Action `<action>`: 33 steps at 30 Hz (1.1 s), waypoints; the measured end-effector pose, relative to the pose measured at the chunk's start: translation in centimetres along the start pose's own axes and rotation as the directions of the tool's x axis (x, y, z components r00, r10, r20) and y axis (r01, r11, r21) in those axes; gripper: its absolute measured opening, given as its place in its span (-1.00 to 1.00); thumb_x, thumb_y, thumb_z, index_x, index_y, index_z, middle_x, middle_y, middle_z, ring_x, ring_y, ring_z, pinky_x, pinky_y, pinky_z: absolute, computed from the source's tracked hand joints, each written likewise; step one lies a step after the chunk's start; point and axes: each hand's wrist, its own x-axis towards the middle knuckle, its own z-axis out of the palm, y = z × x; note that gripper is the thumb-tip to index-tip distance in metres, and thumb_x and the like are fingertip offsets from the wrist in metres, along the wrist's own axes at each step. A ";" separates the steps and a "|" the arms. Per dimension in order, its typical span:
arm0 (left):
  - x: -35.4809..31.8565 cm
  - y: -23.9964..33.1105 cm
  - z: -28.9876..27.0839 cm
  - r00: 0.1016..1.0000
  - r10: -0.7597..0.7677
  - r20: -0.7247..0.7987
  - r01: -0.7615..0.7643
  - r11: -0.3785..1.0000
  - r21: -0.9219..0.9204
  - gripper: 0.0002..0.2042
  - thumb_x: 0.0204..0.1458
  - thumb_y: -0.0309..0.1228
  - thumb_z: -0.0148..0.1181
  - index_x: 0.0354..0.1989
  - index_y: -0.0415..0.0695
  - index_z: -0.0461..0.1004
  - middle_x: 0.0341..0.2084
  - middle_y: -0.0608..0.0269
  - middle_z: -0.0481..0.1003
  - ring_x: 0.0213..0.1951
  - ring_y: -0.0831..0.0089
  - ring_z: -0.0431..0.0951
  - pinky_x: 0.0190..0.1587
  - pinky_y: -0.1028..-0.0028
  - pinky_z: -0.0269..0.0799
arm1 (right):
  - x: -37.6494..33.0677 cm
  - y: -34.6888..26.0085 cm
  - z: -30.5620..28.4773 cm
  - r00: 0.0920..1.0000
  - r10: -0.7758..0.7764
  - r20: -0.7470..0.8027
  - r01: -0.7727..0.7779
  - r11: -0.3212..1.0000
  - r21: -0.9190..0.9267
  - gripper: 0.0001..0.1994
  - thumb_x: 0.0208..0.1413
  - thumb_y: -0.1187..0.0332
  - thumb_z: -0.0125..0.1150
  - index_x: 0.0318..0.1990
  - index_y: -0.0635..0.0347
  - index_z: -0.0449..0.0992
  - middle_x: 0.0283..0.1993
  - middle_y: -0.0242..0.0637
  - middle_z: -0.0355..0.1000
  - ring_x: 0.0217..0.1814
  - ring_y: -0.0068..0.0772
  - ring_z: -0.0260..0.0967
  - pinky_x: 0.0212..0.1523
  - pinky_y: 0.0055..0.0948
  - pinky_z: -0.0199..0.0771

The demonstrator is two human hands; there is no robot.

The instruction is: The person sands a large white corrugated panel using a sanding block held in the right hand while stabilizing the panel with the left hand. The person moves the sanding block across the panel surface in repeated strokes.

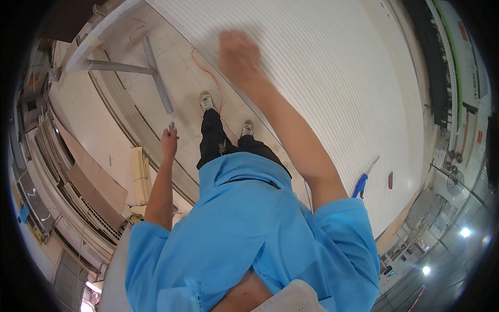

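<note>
My right hand is over the left edge of a large white ribbed panel; it is smeared by motion, and its fingers cannot be made out clearly. Whether it touches the panel I cannot tell. Low at my left side, away from the panel, my left hand is closed around a small grey-violet object that sticks up past the fingers. On the panel to the right of my right forearm lie a blue-handled tool with a thin metal tip and a small dark red piece.
An orange cord runs across the floor by my feet. Grey metal bars of a stand are ahead on the left. Beside me on the left are a pale work surface and a cream-coloured block. Machinery lines the far right.
</note>
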 end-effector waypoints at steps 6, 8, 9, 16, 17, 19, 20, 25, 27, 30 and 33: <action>1.9 4.4 1.2 0.995 0.101 -0.013 -0.102 0.992 -0.080 -0.60 0.25 -0.13 0.15 -0.18 -0.34 0.49 -0.40 -0.04 0.59 -0.36 0.23 0.69 -0.25 0.27 0.54 | -19.9 4.5 -14.0 0.988 0.001 0.154 0.004 0.999 -0.037 -0.76 -0.03 0.49 0.19 -0.15 0.23 0.54 -0.26 -0.03 0.47 -0.21 0.02 0.47 -0.19 -0.09 0.55; 1.2 4.9 2.4 0.994 0.106 0.015 -0.104 0.991 -0.089 -0.60 0.25 -0.14 0.14 -0.17 -0.34 0.49 -0.39 -0.05 0.60 -0.36 0.23 0.69 -0.25 0.27 0.54 | -23.5 4.6 -17.0 0.989 0.082 0.121 -0.080 0.997 -0.024 -0.73 -0.02 0.48 0.21 -0.11 0.26 0.53 -0.25 -0.03 0.47 -0.21 0.02 0.45 -0.21 -0.07 0.52; 0.8 5.0 3.1 0.994 0.108 0.033 -0.105 0.991 -0.087 -0.61 0.25 -0.15 0.14 -0.17 -0.34 0.49 -0.38 -0.05 0.60 -0.36 0.23 0.69 -0.25 0.28 0.54 | -24.5 4.7 -17.8 0.970 0.126 0.206 -0.119 0.992 -0.048 -0.75 0.00 0.48 0.21 -0.12 0.26 0.53 -0.26 -0.03 0.46 -0.22 0.03 0.44 -0.22 -0.06 0.51; -3.3 2.0 5.6 0.989 0.046 0.142 -0.042 0.999 -0.032 -0.57 0.23 -0.09 0.18 -0.20 -0.35 0.48 -0.42 -0.08 0.59 -0.37 0.19 0.69 -0.24 0.26 0.54 | -25.7 4.7 -18.3 0.934 0.303 0.190 -0.330 0.935 0.132 -0.87 0.12 0.50 0.20 -0.18 0.22 0.50 -0.27 -0.08 0.43 -0.24 0.03 0.39 -0.25 -0.08 0.45; -3.8 1.4 5.5 0.989 0.032 0.144 -0.031 0.999 -0.009 -0.56 0.23 -0.09 0.18 -0.21 -0.35 0.48 -0.43 -0.07 0.59 -0.38 0.19 0.69 -0.25 0.26 0.54 | -25.8 4.7 -18.4 0.922 0.341 0.183 -0.373 0.911 0.179 -0.89 0.13 0.50 0.20 -0.18 0.21 0.50 -0.27 -0.10 0.43 -0.24 0.02 0.39 -0.26 -0.10 0.44; -4.3 0.5 5.2 0.990 0.013 0.139 -0.016 1.000 0.025 -0.56 0.23 -0.08 0.18 -0.23 -0.34 0.47 -0.43 -0.07 0.59 -0.38 0.19 0.69 -0.25 0.26 0.53 | -25.8 4.6 -18.4 0.895 0.391 0.216 -0.436 0.871 0.228 -0.89 0.13 0.50 0.20 -0.19 0.19 0.51 -0.27 -0.12 0.44 -0.24 -0.01 0.39 -0.27 -0.12 0.43; -4.5 0.0 4.9 0.991 0.001 0.134 -0.007 0.999 0.042 -0.56 0.22 -0.07 0.18 -0.24 -0.34 0.47 -0.42 -0.07 0.59 -0.38 0.19 0.69 -0.26 0.26 0.53 | -25.7 4.5 -18.5 0.879 0.420 0.224 -0.470 0.844 0.260 -0.90 0.13 0.50 0.20 -0.19 0.19 0.51 -0.27 -0.13 0.44 -0.24 -0.02 0.39 -0.27 -0.13 0.43; -3.9 -0.9 3.5 0.994 -0.032 0.105 0.026 0.998 0.052 -0.55 0.21 -0.06 0.18 -0.25 -0.33 0.47 -0.41 -0.08 0.60 -0.38 0.21 0.70 -0.27 0.25 0.52 | -24.5 3.3 -18.0 0.933 0.316 0.172 -0.318 0.948 -0.014 -0.88 0.08 0.51 0.21 -0.21 0.22 0.50 -0.27 -0.15 0.44 -0.25 -0.03 0.39 -0.26 -0.12 0.44; -3.4 -1.0 3.2 0.996 -0.044 0.079 0.041 0.998 0.043 -0.55 0.21 -0.06 0.18 -0.26 -0.33 0.47 -0.40 -0.08 0.60 -0.38 0.21 0.69 -0.27 0.24 0.52 | -23.5 2.8 -17.2 0.954 0.254 0.157 -0.247 0.967 -0.064 -0.87 0.03 0.51 0.21 -0.23 0.23 0.50 -0.29 -0.15 0.41 -0.25 -0.02 0.38 -0.25 -0.10 0.45; -2.5 -0.7 3.3 0.996 -0.060 0.070 0.063 0.997 -0.035 -0.56 0.22 -0.06 0.18 -0.27 -0.32 0.47 -0.40 -0.07 0.59 -0.38 0.22 0.69 -0.27 0.24 0.52 | -19.5 2.1 -14.4 0.980 0.180 0.086 -0.176 0.983 -0.053 -0.85 -0.05 0.52 0.20 -0.27 0.23 0.48 -0.33 -0.13 0.38 -0.25 0.01 0.37 -0.25 -0.09 0.45; -1.8 -0.2 3.1 0.998 -0.026 0.053 0.029 0.998 -0.050 -0.56 0.22 -0.07 0.18 -0.27 -0.33 0.47 -0.40 -0.08 0.59 -0.38 0.22 0.69 -0.28 0.25 0.53 | -11.4 0.8 -8.3 0.954 0.248 0.166 -0.258 0.965 0.038 -0.88 -0.10 0.53 0.19 -0.35 0.22 0.43 -0.37 -0.11 0.39 -0.27 -0.02 0.38 -0.29 -0.08 0.43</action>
